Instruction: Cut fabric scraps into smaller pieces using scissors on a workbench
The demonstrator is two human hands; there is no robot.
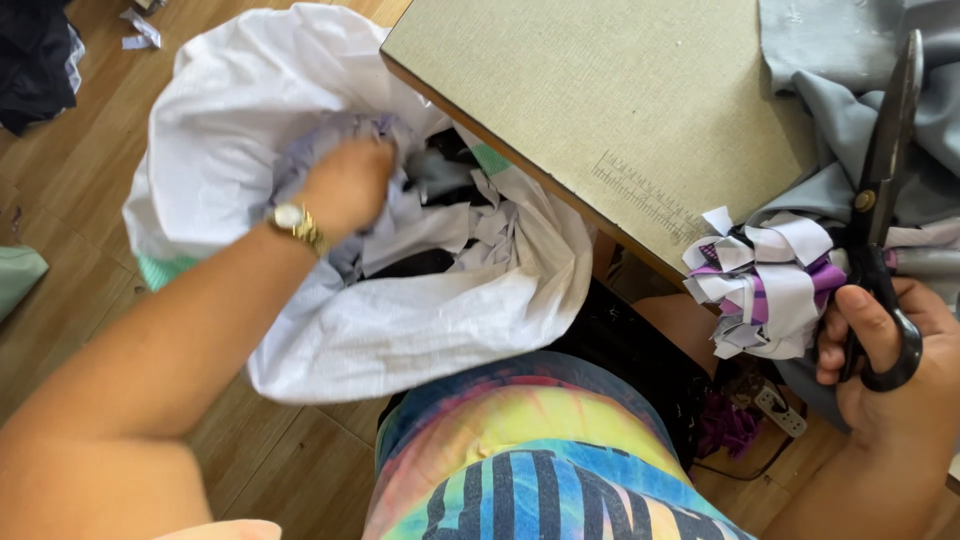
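Left hand (pixel 345 185), fingers closed, grips scraps inside the white sack (pixel 400 330) at centre-left; right hand (pixel 890 370) grips black scissors (pixel 880 190) at the counter (pixel 600 90) on the right.

Floor (pixel 290 455): wooden boards, warm brown, fills left side and lower middle of frame. Table (pixel 590 100): pale greenish-grey textured top, brown edge, corner jutting toward upper middle; printed ruler scale (pixel 645 195) near its lower right edge. Dark cloth heap (pixel 35 60) on floor at upper left corner. Small pale scraps (pixel 140 28) on floor at top left. Green fabric edge (pixel 15 275) at far left. White power strip (pixel 780 410) on floor under table, lower right. Light: bright, even daylight.
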